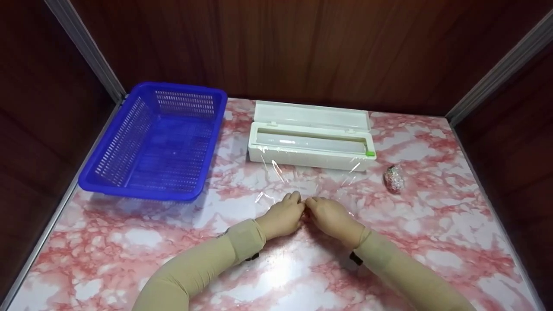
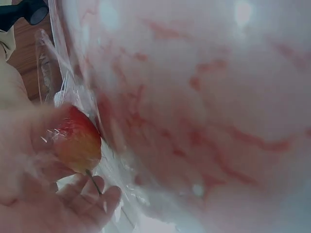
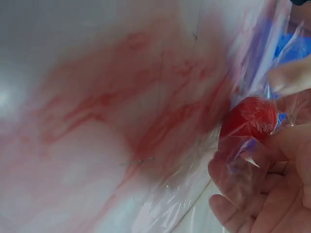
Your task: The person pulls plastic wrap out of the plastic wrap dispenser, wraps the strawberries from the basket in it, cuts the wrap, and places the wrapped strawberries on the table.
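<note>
In the left wrist view a red-and-yellow pear-like fruit [image 2: 80, 141] with a thin stem lies between the fingers of my left hand [image 1: 283, 216]. Clear plastic wrap [image 3: 165, 208] clings around the fruit and stretches back to the roll [image 1: 311, 142] in the white wrap box [image 1: 306, 157]. My right hand [image 1: 335, 218] meets the left one in front of that box. Seen from the right wrist, its curled fingers hold the film against the fruit's red side. Both hands mostly hide the fruit in the head view.
A blue plastic basket [image 1: 207, 160] stands at the left. The wrap box's lid [image 1: 311, 114] is raised at the back. Toward the right lies a fruit bundled in shiny wrap [image 1: 394, 179]. Dark wooden panels [image 1: 276, 52] enclose the marbled table [image 1: 440, 242].
</note>
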Action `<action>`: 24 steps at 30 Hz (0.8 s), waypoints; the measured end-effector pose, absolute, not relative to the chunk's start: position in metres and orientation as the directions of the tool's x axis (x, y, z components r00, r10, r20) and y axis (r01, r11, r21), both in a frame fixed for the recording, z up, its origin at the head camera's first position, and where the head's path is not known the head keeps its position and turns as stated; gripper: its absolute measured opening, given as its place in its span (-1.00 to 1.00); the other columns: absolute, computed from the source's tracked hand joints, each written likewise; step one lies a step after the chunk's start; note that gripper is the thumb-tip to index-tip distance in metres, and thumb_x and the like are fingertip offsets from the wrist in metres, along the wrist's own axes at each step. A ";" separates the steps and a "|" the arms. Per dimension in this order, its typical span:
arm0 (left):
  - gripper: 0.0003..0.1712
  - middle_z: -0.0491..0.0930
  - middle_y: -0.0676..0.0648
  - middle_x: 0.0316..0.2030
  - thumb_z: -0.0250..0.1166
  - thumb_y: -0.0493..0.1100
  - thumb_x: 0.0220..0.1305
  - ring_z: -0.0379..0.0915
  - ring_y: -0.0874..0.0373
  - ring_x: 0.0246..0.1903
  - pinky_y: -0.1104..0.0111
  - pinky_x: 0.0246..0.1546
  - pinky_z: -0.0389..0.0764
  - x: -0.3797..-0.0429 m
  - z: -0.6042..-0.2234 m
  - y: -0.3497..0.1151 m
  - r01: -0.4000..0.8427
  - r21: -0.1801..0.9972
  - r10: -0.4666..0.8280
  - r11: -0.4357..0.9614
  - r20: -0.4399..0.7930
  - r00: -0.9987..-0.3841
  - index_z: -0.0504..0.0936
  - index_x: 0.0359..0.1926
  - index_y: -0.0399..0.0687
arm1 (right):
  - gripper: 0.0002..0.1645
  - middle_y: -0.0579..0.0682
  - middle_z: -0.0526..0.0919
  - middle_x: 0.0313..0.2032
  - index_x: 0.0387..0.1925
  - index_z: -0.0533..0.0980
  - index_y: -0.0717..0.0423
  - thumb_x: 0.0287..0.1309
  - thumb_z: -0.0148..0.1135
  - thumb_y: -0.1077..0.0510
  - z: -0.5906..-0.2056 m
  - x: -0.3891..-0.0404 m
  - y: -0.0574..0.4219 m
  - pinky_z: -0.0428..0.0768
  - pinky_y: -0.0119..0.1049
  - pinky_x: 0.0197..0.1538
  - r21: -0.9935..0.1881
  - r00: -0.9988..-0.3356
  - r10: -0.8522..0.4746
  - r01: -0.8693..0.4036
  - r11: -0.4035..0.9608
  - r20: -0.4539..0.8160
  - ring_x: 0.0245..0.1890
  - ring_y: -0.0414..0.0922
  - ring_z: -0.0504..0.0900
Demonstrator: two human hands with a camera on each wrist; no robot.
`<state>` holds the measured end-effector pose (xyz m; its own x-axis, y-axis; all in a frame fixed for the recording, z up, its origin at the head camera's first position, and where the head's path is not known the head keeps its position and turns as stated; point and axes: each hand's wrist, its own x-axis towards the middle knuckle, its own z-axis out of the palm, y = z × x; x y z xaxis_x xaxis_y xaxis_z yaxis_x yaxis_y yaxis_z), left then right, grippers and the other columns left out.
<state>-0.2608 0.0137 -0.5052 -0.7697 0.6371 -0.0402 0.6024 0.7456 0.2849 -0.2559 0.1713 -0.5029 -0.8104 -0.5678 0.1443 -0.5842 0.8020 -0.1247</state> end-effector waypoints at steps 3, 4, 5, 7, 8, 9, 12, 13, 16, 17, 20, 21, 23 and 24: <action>-0.71 0.29 -0.05 -0.22 0.13 -0.14 0.11 0.30 0.13 -0.27 0.37 -0.38 0.51 -0.262 -0.507 0.012 0.591 0.327 0.631 0.738 -0.022 -0.776 0.51 -0.14 -0.13 | -0.93 -0.04 0.52 -0.59 -0.47 0.35 0.08 0.08 0.05 0.19 -0.501 -0.258 0.172 0.49 -0.27 -0.50 -0.125 -0.813 -0.565 -0.580 0.805 0.139 -0.56 -0.09 0.52; -0.73 0.29 -0.05 -0.24 0.10 -0.14 0.14 0.31 0.14 -0.30 0.39 -0.38 0.50 -0.263 -0.508 0.012 0.589 0.336 0.631 0.735 -0.021 -0.776 0.51 -0.14 -0.14 | -0.92 -0.04 0.51 -0.60 -0.48 0.35 0.08 0.08 0.05 0.20 -0.500 -0.258 0.172 0.48 -0.28 -0.51 -0.121 -0.817 -0.559 -0.575 0.809 0.142 -0.57 -0.09 0.51; -0.73 0.29 -0.05 -0.26 0.06 -0.15 0.17 0.31 0.14 -0.34 0.40 -0.39 0.50 -0.263 -0.508 0.012 0.587 0.346 0.631 0.732 -0.021 -0.775 0.51 -0.14 -0.16 | -0.90 -0.05 0.50 -0.62 -0.51 0.35 0.08 0.08 0.04 0.20 -0.499 -0.258 0.172 0.47 -0.28 -0.52 -0.115 -0.822 -0.549 -0.567 0.816 0.152 -0.58 -0.09 0.50; -0.72 0.29 -0.06 -0.28 0.01 -0.15 0.22 0.31 0.16 -0.39 0.43 -0.43 0.49 -0.264 -0.508 0.012 0.585 0.351 0.632 0.731 -0.026 -0.774 0.50 -0.13 -0.19 | -0.88 -0.05 0.50 -0.63 -0.52 0.36 0.08 0.09 0.05 0.18 -0.496 -0.257 0.171 0.45 -0.27 -0.52 -0.107 -0.833 -0.522 -0.545 0.831 0.184 -0.59 -0.08 0.49; -0.72 0.29 -0.06 -0.28 -0.02 -0.16 0.23 0.31 0.16 -0.40 0.44 -0.45 0.48 -0.265 -0.507 0.012 0.584 0.350 0.632 0.732 -0.030 -0.774 0.50 -0.13 -0.20 | -0.88 -0.04 0.51 -0.61 -0.51 0.38 0.09 0.09 0.05 0.16 -0.494 -0.256 0.171 0.45 -0.26 -0.51 -0.102 -0.836 -0.508 -0.534 0.839 0.206 -0.57 -0.08 0.49; -0.70 0.29 -0.06 -0.29 -0.04 -0.15 0.25 0.31 0.17 -0.41 0.45 -0.47 0.48 -0.265 -0.507 0.013 0.584 0.348 0.632 0.733 -0.031 -0.775 0.50 -0.12 -0.21 | -0.89 -0.03 0.52 -0.59 -0.49 0.41 0.10 0.08 0.07 0.15 -0.493 -0.255 0.170 0.47 -0.24 -0.47 -0.104 -0.839 -0.494 -0.525 0.845 0.228 -0.55 -0.07 0.50; -0.70 0.31 -0.05 -0.31 -0.05 -0.13 0.26 0.32 0.17 -0.42 0.45 -0.52 0.47 -0.265 -0.506 0.013 0.567 0.355 0.617 0.743 -0.039 -0.786 0.50 -0.14 -0.20 | -0.82 -0.01 0.54 -0.51 -0.41 0.47 0.13 0.00 0.16 0.08 -0.489 -0.248 0.168 0.49 -0.20 -0.42 -0.106 -0.833 -0.480 -0.522 0.846 0.275 -0.49 -0.06 0.51; -0.70 0.32 -0.05 -0.32 -0.06 -0.12 0.27 0.33 0.17 -0.43 0.44 -0.54 0.47 -0.266 -0.506 0.013 0.563 0.354 0.613 0.747 -0.039 -0.789 0.51 -0.15 -0.19 | -0.78 -0.01 0.54 -0.50 -0.39 0.48 0.13 -0.04 0.20 0.06 -0.489 -0.246 0.168 0.49 -0.20 -0.41 -0.106 -0.828 -0.486 -0.529 0.842 0.279 -0.48 -0.07 0.51; -0.69 0.33 -0.05 -0.32 -0.05 -0.10 0.26 0.34 0.15 -0.44 0.40 -0.56 0.48 -0.266 -0.505 0.012 0.552 0.347 0.599 0.758 -0.036 -0.800 0.51 -0.15 -0.17 | -0.72 -0.05 0.51 -0.51 -0.41 0.48 0.10 -0.18 0.30 0.04 -0.490 -0.241 0.167 0.47 -0.23 -0.44 -0.100 -0.814 -0.514 -0.555 0.826 0.270 -0.50 -0.10 0.48; -0.69 0.33 -0.05 -0.31 -0.04 -0.09 0.25 0.34 0.15 -0.43 0.39 -0.55 0.48 -0.266 -0.505 0.012 0.550 0.341 0.596 0.762 -0.038 -0.802 0.51 -0.14 -0.17 | -0.70 -0.07 0.49 -0.51 -0.42 0.48 0.09 -0.23 0.33 0.04 -0.491 -0.241 0.167 0.46 -0.24 -0.45 -0.094 -0.810 -0.523 -0.561 0.822 0.264 -0.51 -0.11 0.47; -0.69 0.34 -0.06 -0.29 0.00 -0.12 0.21 0.34 0.13 -0.41 0.37 -0.52 0.49 -0.266 -0.504 0.011 0.556 0.325 0.599 0.765 -0.044 -0.799 0.49 -0.10 -0.17 | -0.68 -0.08 0.48 -0.51 -0.41 0.47 0.07 -0.30 0.35 0.09 -0.495 -0.242 0.167 0.46 -0.26 -0.46 -0.081 -0.800 -0.542 -0.577 0.813 0.257 -0.51 -0.12 0.46; -0.69 0.33 -0.06 -0.28 0.01 -0.13 0.19 0.34 0.13 -0.40 0.38 -0.52 0.49 -0.267 -0.504 0.011 0.555 0.325 0.600 0.765 -0.050 -0.798 0.48 -0.10 -0.17 | -0.68 -0.08 0.48 -0.50 -0.41 0.47 0.07 -0.30 0.36 0.10 -0.497 -0.242 0.167 0.46 -0.26 -0.46 -0.079 -0.797 -0.546 -0.580 0.810 0.258 -0.51 -0.12 0.46; -0.69 0.32 -0.07 -0.28 0.03 -0.15 0.16 0.33 0.14 -0.40 0.39 -0.54 0.47 -0.267 -0.505 0.011 0.560 0.329 0.607 0.760 -0.052 -0.793 0.47 -0.09 -0.17 | -0.70 -0.08 0.47 -0.50 -0.41 0.46 0.07 -0.29 0.34 0.13 -0.498 -0.244 0.167 0.46 -0.26 -0.46 -0.087 -0.794 -0.551 -0.586 0.805 0.258 -0.50 -0.12 0.46; -0.70 0.32 -0.07 -0.29 0.04 -0.15 0.16 0.33 0.14 -0.40 0.40 -0.55 0.46 -0.267 -0.506 0.011 0.562 0.334 0.609 0.757 -0.049 -0.792 0.47 -0.10 -0.17 | -0.72 -0.09 0.48 -0.50 -0.41 0.46 0.07 -0.28 0.33 0.15 -0.499 -0.245 0.168 0.47 -0.27 -0.46 -0.094 -0.793 -0.551 -0.589 0.803 0.258 -0.50 -0.13 0.47</action>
<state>-0.2669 0.0107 -0.5057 -0.7915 0.6092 -0.0488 0.5618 0.7567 0.3342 -0.2448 0.1676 -0.4989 -0.7932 -0.5514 0.2584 -0.5887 0.8028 -0.0943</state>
